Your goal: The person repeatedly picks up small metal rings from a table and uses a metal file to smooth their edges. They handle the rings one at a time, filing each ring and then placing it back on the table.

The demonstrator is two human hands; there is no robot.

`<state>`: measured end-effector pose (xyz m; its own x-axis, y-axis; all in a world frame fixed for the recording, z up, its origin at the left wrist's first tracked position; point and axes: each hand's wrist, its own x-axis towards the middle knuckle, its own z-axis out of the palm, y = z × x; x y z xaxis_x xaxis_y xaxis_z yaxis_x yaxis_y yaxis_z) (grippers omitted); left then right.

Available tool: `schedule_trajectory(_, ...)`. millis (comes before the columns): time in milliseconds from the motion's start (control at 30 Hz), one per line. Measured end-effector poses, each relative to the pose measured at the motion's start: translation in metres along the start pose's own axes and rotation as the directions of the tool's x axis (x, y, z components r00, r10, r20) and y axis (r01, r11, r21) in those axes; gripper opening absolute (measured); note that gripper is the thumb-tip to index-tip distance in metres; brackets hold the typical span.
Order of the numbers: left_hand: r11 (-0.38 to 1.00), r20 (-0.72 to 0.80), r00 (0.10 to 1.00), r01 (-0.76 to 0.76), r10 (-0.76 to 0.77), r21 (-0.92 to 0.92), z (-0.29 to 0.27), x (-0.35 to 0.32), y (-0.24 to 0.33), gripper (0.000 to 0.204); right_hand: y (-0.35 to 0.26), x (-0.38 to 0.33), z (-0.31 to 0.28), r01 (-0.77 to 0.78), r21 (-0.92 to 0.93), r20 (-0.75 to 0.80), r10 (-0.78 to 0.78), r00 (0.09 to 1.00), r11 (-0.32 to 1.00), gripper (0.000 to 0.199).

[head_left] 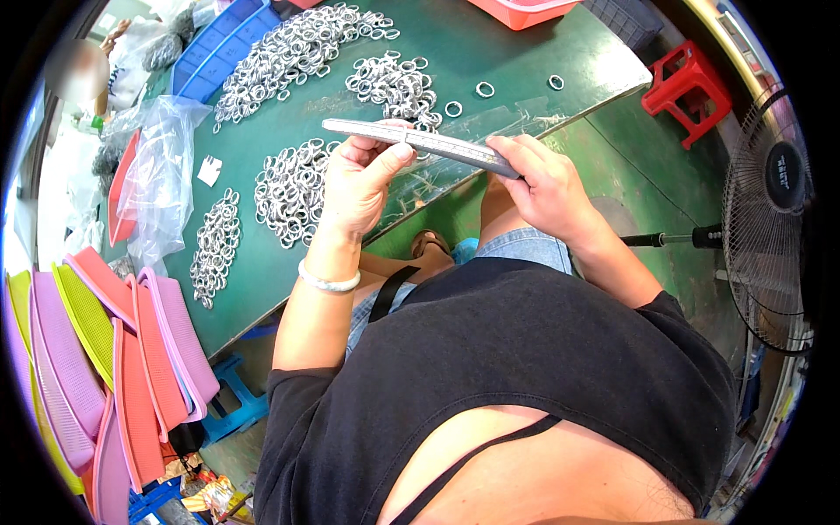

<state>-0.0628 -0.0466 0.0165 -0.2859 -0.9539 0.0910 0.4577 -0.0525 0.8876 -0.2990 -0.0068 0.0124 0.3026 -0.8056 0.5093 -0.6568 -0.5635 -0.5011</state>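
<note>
A long, flat grey bar (420, 143), dull and metallic in look, is held level above the near edge of a green table (262, 271), spanning from hand to hand. The left hand (359, 179) grips its left half, thumb pressed over the near face and fingers curled behind it; a pale smooth bangle (328, 282) circles that wrist. The right hand (542, 184) pinches the bar's right end between fingertips and thumb, knuckles bent.

Small shiny metal rings (293, 188) lie heaped on the tabletop just beyond the left hand, with a narrower strip of them (216, 245) further left, a broad band (297, 52) across the far side, and a tighter cluster (394, 83) right behind the bar. A few single rings (484, 88) lie apart to the right. A crumpled clear plastic bag (162, 175) sits at the table's left edge.

Near left, flat mesh trays (131, 367) in pink, salmon and yellow-green lean stacked on edge. On the right stand a red plastic stool (687, 87) and a wire-caged fan (770, 219) on a green floor.
</note>
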Motion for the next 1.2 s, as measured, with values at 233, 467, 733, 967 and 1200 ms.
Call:
schedule_trajectory(233,0.996,-0.074,0.994,-0.087,0.084,-0.036,-0.004,-0.003,-0.001,0.023,-0.002,0.002,-0.002,-0.043,0.129,0.076,0.034,0.997,0.991,0.038)
schedule_trajectory(467,0.866,-0.214,0.931,-0.166,0.295,0.471,-0.029,-0.004,0.026,0.020,0.005,0.000,-0.009,-0.094,0.158,0.134,0.073,0.988,0.983,0.039)
schedule_trajectory(733,-0.299,0.035,0.918,0.091,0.394,0.950,-0.042,-0.010,0.047,0.028,0.024,-0.005,-0.012,-0.202,0.181,0.031,0.200,0.979,0.962,0.038)
schedule_trajectory(967,-0.086,0.175,0.967,-0.161,0.185,0.983,0.008,0.007,0.011,0.024,0.022,-0.008,-0.011,-0.248,0.225,0.046,0.244,0.969,0.942,0.037)
schedule_trajectory(1200,-0.103,0.015,0.995,-0.004,0.103,0.995,0.023,0.014,-0.002,0.025,0.027,-0.016,-0.016,-0.236,0.230,0.035,0.234,0.972,0.944,0.036)
